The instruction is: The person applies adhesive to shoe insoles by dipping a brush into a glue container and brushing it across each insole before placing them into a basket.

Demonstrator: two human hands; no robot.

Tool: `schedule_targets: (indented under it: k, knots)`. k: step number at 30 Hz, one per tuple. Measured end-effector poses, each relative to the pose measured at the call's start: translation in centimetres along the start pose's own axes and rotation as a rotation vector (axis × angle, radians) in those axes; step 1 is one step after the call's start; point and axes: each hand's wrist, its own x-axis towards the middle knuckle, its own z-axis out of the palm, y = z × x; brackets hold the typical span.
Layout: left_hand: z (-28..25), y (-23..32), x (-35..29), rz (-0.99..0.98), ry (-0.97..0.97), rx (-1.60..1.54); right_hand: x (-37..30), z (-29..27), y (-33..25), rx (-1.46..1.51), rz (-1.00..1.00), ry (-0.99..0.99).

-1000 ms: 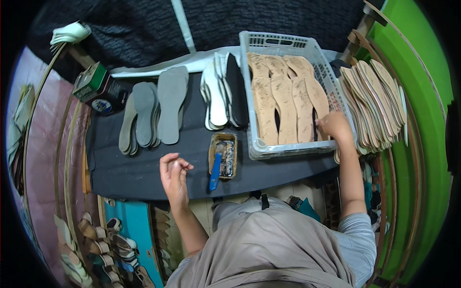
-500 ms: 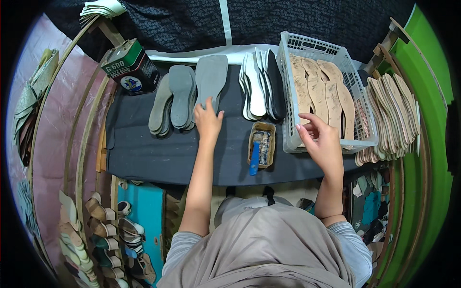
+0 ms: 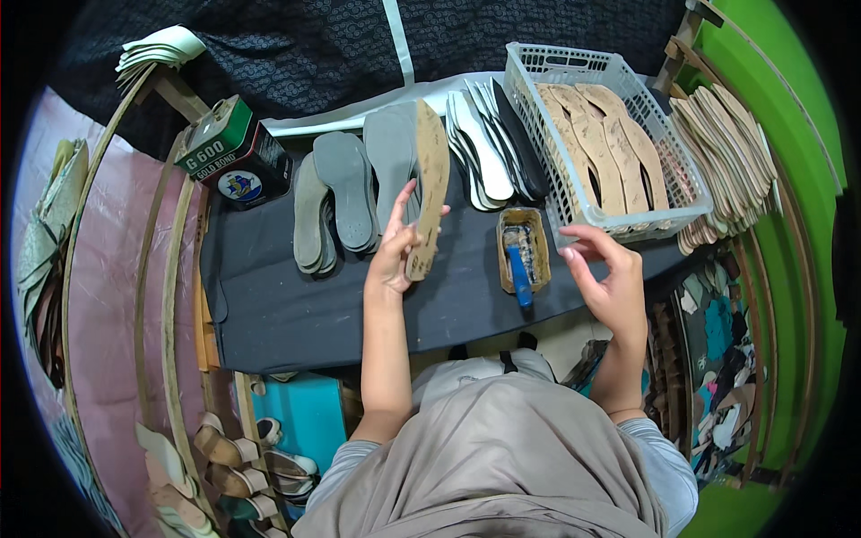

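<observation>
Left hand [image 3: 391,257], empty earlier, now gripping a raised tan shoe insole [image 3: 432,184], right hand [image 3: 617,282] withdrawn from inside the plastic crate [image 3: 647,222] to near its front corner

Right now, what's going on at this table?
Someone is holding up a tan, sole-shaped piece in their left hand, above the black-covered table. Their right hand is open and looks free, near a small tub with a blue-handled tool in it. More tan pieces lie in the pale plastic crate. Grey pieces lie stacked toward the left, with white pieces between them and the crate.
</observation>
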Motion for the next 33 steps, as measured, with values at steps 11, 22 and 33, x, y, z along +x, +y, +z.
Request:
schedule_targets:
  k: [11, 22, 33]
  knots:
    - [-1.8, -3.3, -2.2, -0.113, -0.149, -0.398, -3.9, 4.3, 0.9, -0.448, -0.174, -0.346]
    - [-0.8, -4.6, -1.9, -0.215, -0.027, -0.044, -1.1, 5.9, 5.0, -0.242, -0.141, 0.102]
    - [-0.2, -5.3, -2.3, -0.191, -0.1, -0.062, -0.9, 6.6, 5.6, -0.073, -0.122, 0.186]
